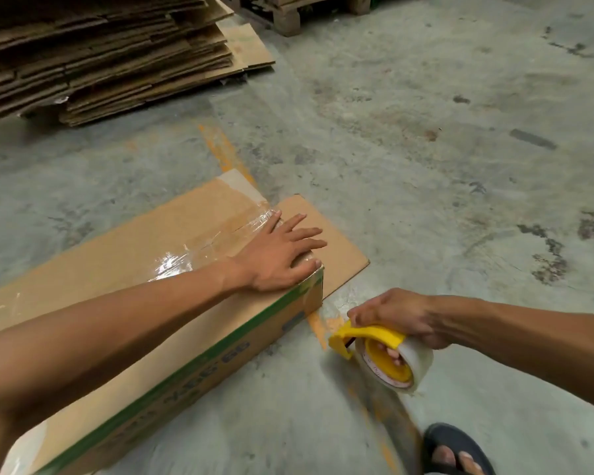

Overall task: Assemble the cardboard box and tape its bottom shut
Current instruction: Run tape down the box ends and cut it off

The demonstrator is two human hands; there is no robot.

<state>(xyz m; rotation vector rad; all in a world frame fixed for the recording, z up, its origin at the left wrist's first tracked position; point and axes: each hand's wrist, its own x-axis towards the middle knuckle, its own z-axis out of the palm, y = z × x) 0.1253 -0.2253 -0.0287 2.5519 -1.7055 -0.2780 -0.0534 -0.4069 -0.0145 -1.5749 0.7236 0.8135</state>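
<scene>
A long brown cardboard box (124, 269) with a green stripe along its near side lies on the concrete floor, bottom flaps facing up. Clear shiny tape (199, 248) runs along the flap seam and over the right end. My left hand (282, 255) rests flat, fingers spread, on the box's right end, pressing the tape at the corner. My right hand (402, 317) holds a yellow tape dispenser (378, 354) with a clear tape roll, low over the floor to the right of the box and apart from it. One loose flap (333, 241) lies flat on the floor beyond the box end.
A tall stack of flattened cardboard boxes (100, 53) sits at the back left. A wooden pallet (288, 15) stands at the top centre. My sandalled foot (456, 450) is at the bottom right. Orange paint marks (227, 152) streak the floor.
</scene>
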